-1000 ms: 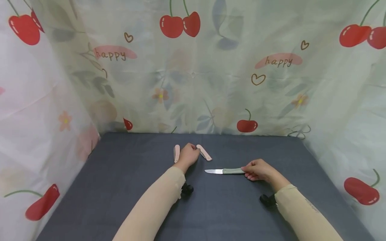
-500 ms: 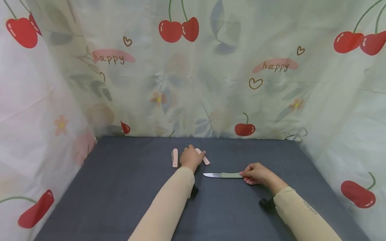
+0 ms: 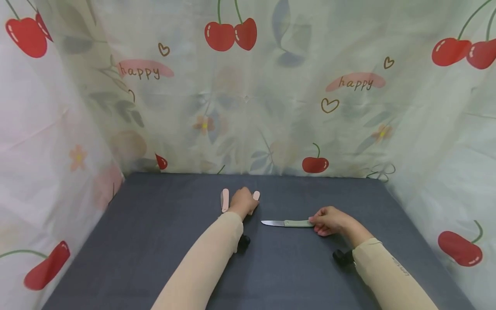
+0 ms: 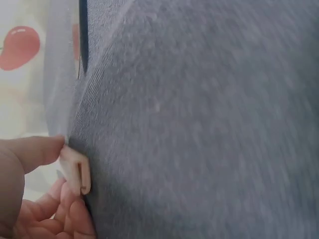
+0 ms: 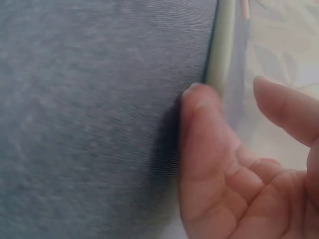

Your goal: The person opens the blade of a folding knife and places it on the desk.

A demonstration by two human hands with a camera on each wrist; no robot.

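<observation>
My left hand (image 3: 242, 201) pinches a folded pink pocketknife (image 3: 256, 196) near the back of the table. In the left wrist view, thumb and fingers grasp the pink handle (image 4: 75, 172) from either side, its slotted end showing. A second folded pink pocketknife (image 3: 225, 200) lies just left of that hand. Centre right, a pocketknife with a pale green handle (image 3: 297, 224) lies unfolded, its blade (image 3: 272, 223) pointing left. My right hand (image 3: 329, 221) is at the handle's right end. In the right wrist view a fingertip meets the green handle (image 5: 222, 45), while the thumb stands apart from it.
A dark grey cloth (image 3: 162, 241) covers the table. Cherry-printed curtains (image 3: 248, 99) close off the back and both sides. A small black wrist camera (image 3: 243, 242) sits under the left wrist, and another black wrist camera (image 3: 343, 257) under the right.
My left hand has taken hold of the right-hand pink pocketknife and swung it round, so its top now leans right instead of left. The right hand stays at the green handle's end.
</observation>
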